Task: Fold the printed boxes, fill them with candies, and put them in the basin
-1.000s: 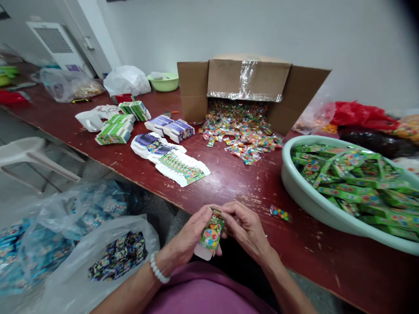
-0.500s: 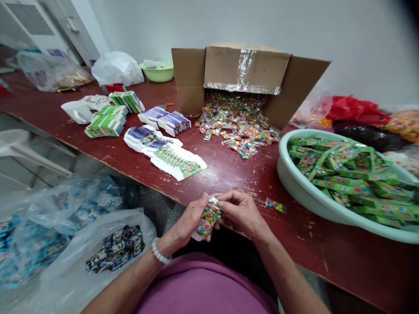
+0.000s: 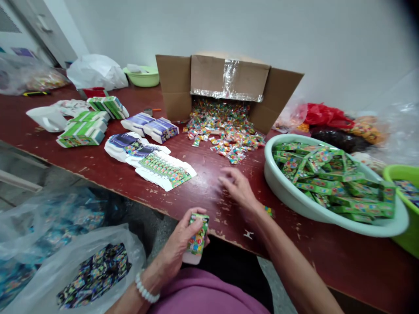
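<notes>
My left hand (image 3: 178,235) is near the table's front edge, shut around a small green printed cardboard box (image 3: 198,233) with a white flap hanging below it. My right hand (image 3: 237,187) is apart from it, above the red tabletop, with its fingers spread and nothing in them. A small candy packet (image 3: 268,211) lies just beyond that hand, partly hidden by the wrist. Farther up the table, a heap of wrapped candies (image 3: 225,131) spills from a tipped cardboard carton (image 3: 229,74). Flat printed box blanks (image 3: 165,172) lie left of the hand.
A pale plastic basin (image 3: 294,205) full of green flat boxes stands to the right, with a lime basin (image 3: 402,209) beyond it. Stacked boxes (image 3: 81,135) sit at left. Plastic bags of printed packets (image 3: 94,274) lie below the table edge.
My right hand has let go of the box and moved up the table, fingers spread. My left hand alone holds the box, now more upright. The view has turned slightly right.
</notes>
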Available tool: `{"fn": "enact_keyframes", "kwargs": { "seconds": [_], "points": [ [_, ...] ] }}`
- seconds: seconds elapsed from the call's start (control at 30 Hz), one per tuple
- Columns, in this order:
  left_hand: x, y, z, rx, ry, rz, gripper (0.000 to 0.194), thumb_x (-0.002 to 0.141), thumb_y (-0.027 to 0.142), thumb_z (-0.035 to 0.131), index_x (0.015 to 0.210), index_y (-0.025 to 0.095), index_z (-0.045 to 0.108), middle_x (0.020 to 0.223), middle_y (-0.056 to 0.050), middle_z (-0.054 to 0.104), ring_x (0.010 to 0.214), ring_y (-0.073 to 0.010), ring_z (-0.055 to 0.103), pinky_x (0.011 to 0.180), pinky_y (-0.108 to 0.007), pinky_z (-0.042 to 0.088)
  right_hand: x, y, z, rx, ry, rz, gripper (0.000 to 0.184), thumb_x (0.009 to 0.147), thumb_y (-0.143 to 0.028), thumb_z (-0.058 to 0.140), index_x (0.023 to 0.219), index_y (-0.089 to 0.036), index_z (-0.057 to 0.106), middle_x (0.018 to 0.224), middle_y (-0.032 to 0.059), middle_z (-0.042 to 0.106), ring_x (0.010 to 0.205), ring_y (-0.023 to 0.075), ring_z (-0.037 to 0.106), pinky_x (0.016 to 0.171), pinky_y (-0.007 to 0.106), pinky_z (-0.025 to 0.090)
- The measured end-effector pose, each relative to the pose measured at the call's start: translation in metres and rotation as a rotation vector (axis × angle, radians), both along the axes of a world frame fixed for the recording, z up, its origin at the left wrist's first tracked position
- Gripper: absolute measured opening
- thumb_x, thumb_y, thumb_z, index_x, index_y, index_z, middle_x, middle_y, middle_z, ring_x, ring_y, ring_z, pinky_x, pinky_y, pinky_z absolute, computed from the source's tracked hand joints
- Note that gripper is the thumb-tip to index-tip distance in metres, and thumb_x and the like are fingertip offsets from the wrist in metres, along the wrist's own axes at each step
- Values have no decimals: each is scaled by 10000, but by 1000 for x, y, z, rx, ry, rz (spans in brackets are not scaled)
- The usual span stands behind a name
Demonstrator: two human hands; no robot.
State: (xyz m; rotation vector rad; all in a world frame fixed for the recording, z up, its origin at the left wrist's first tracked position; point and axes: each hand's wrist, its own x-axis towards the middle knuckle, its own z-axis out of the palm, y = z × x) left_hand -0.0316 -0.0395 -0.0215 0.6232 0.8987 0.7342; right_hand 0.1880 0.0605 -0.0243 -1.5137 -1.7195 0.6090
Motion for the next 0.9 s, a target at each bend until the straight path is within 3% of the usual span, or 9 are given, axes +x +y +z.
{"fn": "enact_keyframes", "kwargs": {
  "seconds": [0.07, 0.1, 0.2, 0.37, 0.47, 0.53, 0.6, 0.7, 0.9],
  "points": [
    [-2, -10, -7, -46, -71, -16, 446, 831, 438, 759, 1174, 225, 572, 916, -60, 722, 809, -158, 677, 738, -246, 512, 25, 44, -8, -66, -291, -242, 557, 885, -373, 647, 1404, -206, 536, 1530, 161, 457, 1358, 362, 449, 1072, 538, 403],
    [-5, -15, -12, -82, -84, -36, 438, 829, 440, 762, 1161, 221, 579, 947, -72, 728, 805, -149, 669, 728, -236, 500, 35, 62, -12, -84, -328, -281, 628, 876, -381, 654, 1451, -192, 486, 1580, 184, 381, 1392, 408, 393, 1070, 601, 377],
    [-21, -25, -27, -159, -51, -86, 444, 781, 464, 802, 1082, 211, 596, 925, -66, 725, 726, -131, 629, 667, -232, 471, 49, 88, -25, -103, -358, -262, 609, 872, -388, 659, 1433, -199, 515, 1558, 193, 424, 1377, 455, 385, 1035, 679, 353],
    [-75, -14, -39, 42, 199, -240, 420, 682, 437, 858, 830, 184, 556, 719, 18, 640, 676, -133, 578, 649, -239, 433, 32, 56, -43, -11, -314, -96, 311, 947, -302, 567, 1231, -264, 687, 1304, 98, 679, 1189, 318, 564, 1047, 500, 399],
    [-102, 3, -29, 111, 398, -550, 426, 619, 433, 850, 893, 201, 621, 761, 30, 654, 681, -153, 568, 582, -228, 391, 21, 32, -47, 53, -221, -58, 272, 946, -320, 578, 1169, -280, 728, 1270, 86, 694, 1147, 275, 590, 1031, 430, 412],
    [-111, 12, -18, 196, 602, -758, 412, 583, 364, 860, 937, 223, 702, 851, 22, 683, 795, -195, 600, 660, -249, 421, 19, 24, -45, 85, -131, -96, 259, 937, -346, 581, 1105, -262, 759, 1223, 107, 703, 1121, 276, 600, 1011, 430, 422],
    [-112, 18, -10, 248, 704, -868, 378, 554, 317, 860, 899, 227, 734, 857, 23, 685, 844, -215, 601, 704, -259, 423, 20, 21, -41, 100, -15, -152, 268, 922, -389, 586, 1021, -234, 781, 1102, 113, 730, 1045, 267, 631, 964, 413, 453],
    [-106, 20, -5, 175, 539, -809, 377, 600, 367, 827, 906, 207, 675, 825, 24, 657, 754, -181, 591, 647, -251, 428, 24, 18, -31, 80, 187, -241, 349, 884, -477, 608, 973, -185, 777, 950, 98, 755, 889, 238, 672, 828, 360, 504],
    [-76, 19, 0, 130, 226, -378, 418, 786, 374, 712, 1117, 209, 517, 983, -66, 708, 730, -168, 667, 664, -283, 511, 23, 2, -16, -82, 498, -308, 487, 757, -598, 696, 925, -143, 749, 703, 43, 714, 573, 155, 593, 536, 258, 431]
  ]
}}
